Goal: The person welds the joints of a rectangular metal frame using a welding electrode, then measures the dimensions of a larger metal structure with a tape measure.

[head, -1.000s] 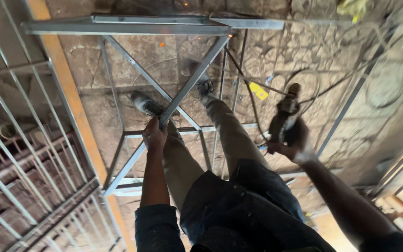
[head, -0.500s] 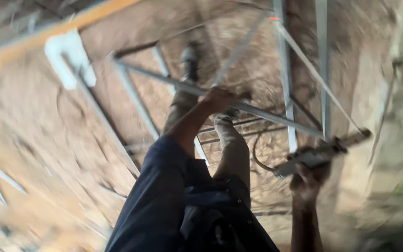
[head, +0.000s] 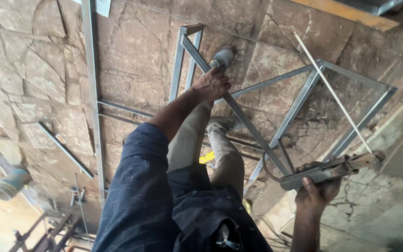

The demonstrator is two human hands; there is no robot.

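Head view, one item under our hands: a welded steel frame [head: 276, 116] of grey bars, lying flat on the stone-slab floor [head: 38, 60]. Our left hand [head: 212, 85] is closed around the long diagonal bar [head: 239, 114] of that frame, fingers wrapped over it near its upper end, just beside the shoe [head: 223, 56] planted there; the other foot [head: 222, 123] stands close to the same bar lower down. Our right hand [head: 319, 189] is clenched on the handle of an electrode holder [head: 325, 171], held level near the frame's lower corner, with a thin welding rod [head: 332, 93] slanting up from its jaws across the frame. We count the outer bars and several diagonals as already set in place and seemingly joined; whether every joint is welded we cannot tell, since the seams are too small to read. The rod tip hangs apart from any joint and no arc shows, so we judge no weld is being laid now. Also noted: a loose short bar [head: 65, 149], a long upright bar [head: 92, 102] at the frame's left, a grey pipe fitting [head: 9, 184], and an orange beam [head: 341, 11] at the top edge.
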